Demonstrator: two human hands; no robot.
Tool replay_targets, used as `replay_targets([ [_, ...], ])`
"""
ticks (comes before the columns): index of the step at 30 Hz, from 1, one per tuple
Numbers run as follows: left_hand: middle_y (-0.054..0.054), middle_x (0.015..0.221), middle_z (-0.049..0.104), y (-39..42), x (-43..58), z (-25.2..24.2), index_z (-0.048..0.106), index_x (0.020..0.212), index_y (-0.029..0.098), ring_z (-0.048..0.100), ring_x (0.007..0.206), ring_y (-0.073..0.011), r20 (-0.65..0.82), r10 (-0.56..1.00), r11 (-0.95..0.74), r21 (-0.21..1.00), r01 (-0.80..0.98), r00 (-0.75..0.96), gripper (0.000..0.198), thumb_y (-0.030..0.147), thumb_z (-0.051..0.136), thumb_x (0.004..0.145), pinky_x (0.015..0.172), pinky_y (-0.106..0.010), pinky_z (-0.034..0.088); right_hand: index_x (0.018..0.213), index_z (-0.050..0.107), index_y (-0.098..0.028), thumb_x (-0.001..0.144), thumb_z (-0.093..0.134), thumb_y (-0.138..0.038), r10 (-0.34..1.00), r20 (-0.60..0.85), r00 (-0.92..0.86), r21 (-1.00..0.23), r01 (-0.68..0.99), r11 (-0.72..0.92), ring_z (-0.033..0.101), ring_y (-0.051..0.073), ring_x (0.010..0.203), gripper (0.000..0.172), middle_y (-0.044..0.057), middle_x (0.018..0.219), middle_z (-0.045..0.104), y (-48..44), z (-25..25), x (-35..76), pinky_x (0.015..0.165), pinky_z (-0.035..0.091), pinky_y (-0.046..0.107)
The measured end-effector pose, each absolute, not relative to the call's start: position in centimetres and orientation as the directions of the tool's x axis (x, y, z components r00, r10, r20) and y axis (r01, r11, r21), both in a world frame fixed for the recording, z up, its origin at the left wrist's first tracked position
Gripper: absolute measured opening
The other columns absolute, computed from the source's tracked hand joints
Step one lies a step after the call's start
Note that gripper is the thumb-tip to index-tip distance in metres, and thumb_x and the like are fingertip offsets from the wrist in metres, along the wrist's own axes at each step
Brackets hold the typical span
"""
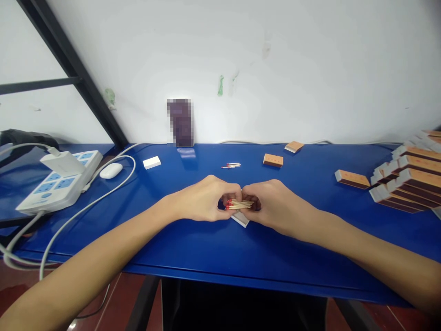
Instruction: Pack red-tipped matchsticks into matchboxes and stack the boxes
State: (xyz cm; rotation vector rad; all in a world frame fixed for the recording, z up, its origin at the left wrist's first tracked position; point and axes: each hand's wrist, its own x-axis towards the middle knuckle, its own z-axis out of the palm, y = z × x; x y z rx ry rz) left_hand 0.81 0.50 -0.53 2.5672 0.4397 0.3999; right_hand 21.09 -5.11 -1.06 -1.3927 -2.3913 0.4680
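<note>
A bundle of red-tipped matches [239,204] lies between my hands near the middle of the blue table. My left hand [213,198] is closed, its fingertips at the red heads. From the other side, my right hand [272,202] has its fingers closed round the plain ends. Just beneath the bundle rests a small white tray [241,219], partly hidden by my fingers. Several loose matches [231,165] lie farther back on the table. Beyond my right hand are an orange matchbox [273,160] and another matchbox [294,146] near the wall.
Stacked matchboxes [413,179] fill the right side, with a single matchbox [352,179] beside them. At left are a power strip [65,188], a white case [110,170] and cables. A white box piece [152,162] and a blurred upright device [182,123] stand toward the back.
</note>
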Motion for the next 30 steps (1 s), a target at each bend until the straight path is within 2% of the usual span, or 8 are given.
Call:
replay_targets([
  [6, 0.003, 0.074, 0.065, 0.5, 1.0, -0.9, 0.059, 0.088, 0.018, 0.057, 0.063, -0.0104, 0.208, 0.412, -0.831, 0.486, 0.272, 0.887, 0.010, 0.016, 0.060, 0.078, 0.059, -0.023, 0.041, 0.069, 0.057, -0.019, 0.078, 0.062, -0.018, 0.883, 0.185, -0.432, -0.412, 0.781, 0.469, 0.054, 0.012, 0.058, 0.010, 0.000, 0.067, 0.063, -5.0, -1.2, 20.8, 0.053, 0.035, 0.025],
  [10, 0.004, 0.071, 0.061, 0.3, 1.2, -1.0, 0.056, 0.084, 0.019, 0.055, 0.062, -0.0105, 0.200, 0.444, -0.829, 0.463, 0.315, 0.873, 0.011, 0.014, 0.060, 0.075, 0.058, -0.023, 0.040, 0.072, 0.058, -0.019, 0.080, 0.064, -0.022, 0.878, 0.217, -0.427, -0.416, 0.773, 0.478, 0.056, 0.013, 0.060, 0.010, 0.000, 0.070, 0.065, -5.1, -1.0, 20.9, 0.055, 0.037, 0.025],
  [14, 0.005, 0.069, 0.060, 0.1, 1.3, -0.9, 0.054, 0.083, 0.019, 0.053, 0.059, -0.0099, 0.197, 0.468, -0.824, 0.450, 0.344, 0.862, 0.011, 0.014, 0.060, 0.074, 0.056, -0.023, 0.039, 0.077, 0.061, -0.020, 0.083, 0.064, -0.032, 0.894, 0.159, -0.418, -0.430, 0.786, 0.444, 0.058, 0.014, 0.060, 0.013, 0.001, 0.072, 0.068, -5.2, -0.6, 21.2, 0.053, 0.038, 0.026],
  [21, 0.004, 0.068, 0.063, 0.1, 1.1, -0.8, 0.059, 0.083, 0.018, 0.055, 0.057, -0.0092, 0.196, 0.470, -0.812, 0.479, 0.334, 0.860, 0.007, 0.016, 0.060, 0.076, 0.055, -0.022, 0.041, 0.090, 0.065, -0.022, 0.087, 0.062, -0.042, 0.884, 0.069, -0.463, -0.574, 0.706, 0.415, 0.064, 0.015, 0.064, 0.020, 0.001, 0.079, 0.072, -5.3, -0.4, 21.7, 0.056, 0.045, 0.026],
  [30, 0.000, 0.077, 0.070, 0.3, 0.8, -0.7, 0.066, 0.089, 0.017, 0.064, 0.066, -0.0115, 0.196, 0.435, -0.792, 0.548, 0.270, 0.879, 0.013, 0.015, 0.062, 0.077, 0.064, -0.023, 0.050, 0.090, 0.068, -0.023, 0.087, 0.062, -0.042, 0.857, 0.113, -0.503, -0.526, 0.701, 0.481, 0.060, 0.014, 0.064, 0.020, -0.001, 0.075, 0.069, -5.2, -0.1, 22.2, 0.058, 0.043, 0.027],
])
